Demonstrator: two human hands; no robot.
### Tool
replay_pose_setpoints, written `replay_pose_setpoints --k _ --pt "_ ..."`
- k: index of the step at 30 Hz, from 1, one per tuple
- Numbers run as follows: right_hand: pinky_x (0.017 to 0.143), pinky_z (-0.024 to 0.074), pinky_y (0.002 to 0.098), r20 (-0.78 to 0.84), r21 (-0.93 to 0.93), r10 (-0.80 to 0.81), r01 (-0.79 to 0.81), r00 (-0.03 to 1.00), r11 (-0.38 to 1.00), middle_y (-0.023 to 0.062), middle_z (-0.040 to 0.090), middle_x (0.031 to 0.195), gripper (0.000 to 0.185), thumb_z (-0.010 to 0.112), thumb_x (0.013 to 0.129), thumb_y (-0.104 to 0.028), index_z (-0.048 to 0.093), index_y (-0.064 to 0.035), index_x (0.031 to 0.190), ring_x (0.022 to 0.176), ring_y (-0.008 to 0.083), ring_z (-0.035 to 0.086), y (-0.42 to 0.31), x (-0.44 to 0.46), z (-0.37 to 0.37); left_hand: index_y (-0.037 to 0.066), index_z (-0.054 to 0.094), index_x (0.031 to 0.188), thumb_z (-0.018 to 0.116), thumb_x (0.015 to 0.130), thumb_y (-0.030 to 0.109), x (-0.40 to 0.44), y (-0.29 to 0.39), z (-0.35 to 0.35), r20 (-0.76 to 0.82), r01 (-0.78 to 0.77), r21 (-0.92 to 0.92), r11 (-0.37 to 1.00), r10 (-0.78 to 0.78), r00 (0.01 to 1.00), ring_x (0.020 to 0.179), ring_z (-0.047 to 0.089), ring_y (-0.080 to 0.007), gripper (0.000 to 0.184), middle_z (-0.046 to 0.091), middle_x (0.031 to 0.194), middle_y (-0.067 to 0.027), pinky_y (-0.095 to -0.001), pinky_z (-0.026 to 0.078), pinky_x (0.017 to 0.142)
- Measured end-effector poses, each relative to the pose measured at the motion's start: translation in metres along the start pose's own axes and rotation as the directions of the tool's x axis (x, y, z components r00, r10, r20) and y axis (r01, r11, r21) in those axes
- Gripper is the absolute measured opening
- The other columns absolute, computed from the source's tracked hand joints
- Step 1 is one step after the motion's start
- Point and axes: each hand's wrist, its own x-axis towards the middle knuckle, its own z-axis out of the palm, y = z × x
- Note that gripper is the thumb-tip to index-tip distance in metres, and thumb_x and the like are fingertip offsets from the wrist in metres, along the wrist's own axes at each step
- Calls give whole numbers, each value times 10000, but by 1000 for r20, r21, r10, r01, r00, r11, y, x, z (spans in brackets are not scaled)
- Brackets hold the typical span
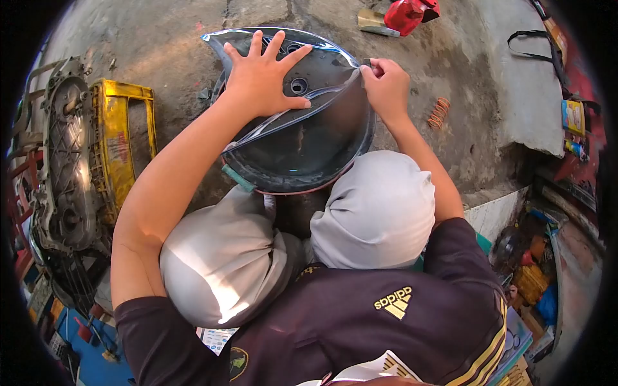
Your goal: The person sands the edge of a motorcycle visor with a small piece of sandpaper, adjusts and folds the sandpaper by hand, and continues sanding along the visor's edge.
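Observation:
A dark, glossy panel with pointed ends and shiny, silvery-blue edges (328, 77) lies across a black round basin (296, 151). It resembles a vehicle lamp part and has round openings in it. My left hand (261, 80) rests on the panel, fingers spread wide, its thumb by the lower edge. At the panel's right tip, my right hand (389, 83) is closed in a pinch on a small dark piece (367, 63), whose kind I cannot make out. Dark liquid seems to fill the basin, which sits just beyond my knees.
To the left stand a yellow plastic crate (119, 145) and a metal engine casing (67, 154). A copper-coloured coil spring (439, 113) lies on the concrete floor at right. Farther off is a red bag-like object (409, 16). Assorted parts (531, 276) are piled at lower right.

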Motion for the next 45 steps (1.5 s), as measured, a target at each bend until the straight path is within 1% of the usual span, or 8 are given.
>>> replay_pose_setpoints --k 3,14,17,18,22,37,38,45 --pt "747 578 447 110 13 226 -229 968 973 195 743 845 272 813 863 -187 803 29 1027 779 377 733 -17 -39 -31 488 289 1731 769 782 851 -22 28 13 51 -32 -103 994 37 998 1653 271 -476 1123 264 1829 -118 -890 237 1175" --pt "725 576 454 -13 103 85 -84 996 991 212 751 855 280 801 869 -182 796 52 1022 773 359 744 -10 -7 2 474 317 1724 774 763 866 2 -1 5 -41 -8 -9 1000 8 999 1633 298 -492 1134 312 1797 -155 -880 287 1152" --pt "690 562 372 -60 71 100 -96 993 993 128 732 788 311 841 881 -196 806 39 1081 716 225 712 -5 3 7 475 319 1724 780 758 864 0 2 0 -35 6 3 1000 -6 999 1615 320 -502 1138 346 1770 -162 -877 304 1145" --pt "736 583 446 32 135 145 -148 989 980 208 756 861 295 807 867 -167 794 61 1054 778 352 749 -24 -6 2 476 323 1722 783 754 866 -1 5 -1 -33 6 -4 1000 -7 999 1594 343 -507 1141 366 1747 -165 -873 322 1132" --pt "715 569 361 -36 89 145 -141 989 986 132 760 837 336 857 874 -212 813 31 1102 737 228 717 -9 6 4 471 342 1718 789 747 866 2 10 2 -34 31 -13 999 -31 999 1578 359 -505 1139 378 1731 -161 -865 348 1114" --pt "736 579 442 -68 133 52 -43 996 990 201 751 852 263 792 888 -177 795 43 1033 767 365 740 -10 -1 2 455 350 1722 785 759 860 4 12 3 -20 48 -27 998 -49 999 1553 372 -489 1132 395 1705 -168 -871 354 1082" --pt "734 577 431 1 167 262 -259 965 951 201 751 859 259 801 883 -170 798 40 1033 775 357 745 -2 12 -2 455 350 1722 785 759 860 3 14 4 -20 42 -27 999 -42 999 1553 372 -489 1132 395 1705 -168 -871 354 1082" --pt "729 576 418 -14 170 269 -263 963 950 192 755 860 242 810 884 -154 786 53 1008 772 323 752 -2 11 -2 448 343 1726 778 764 865 2 14 5 -48 36 -27 999 -37 998 1559 371 -475 1135 381 1710 -167 -876 351 1077"
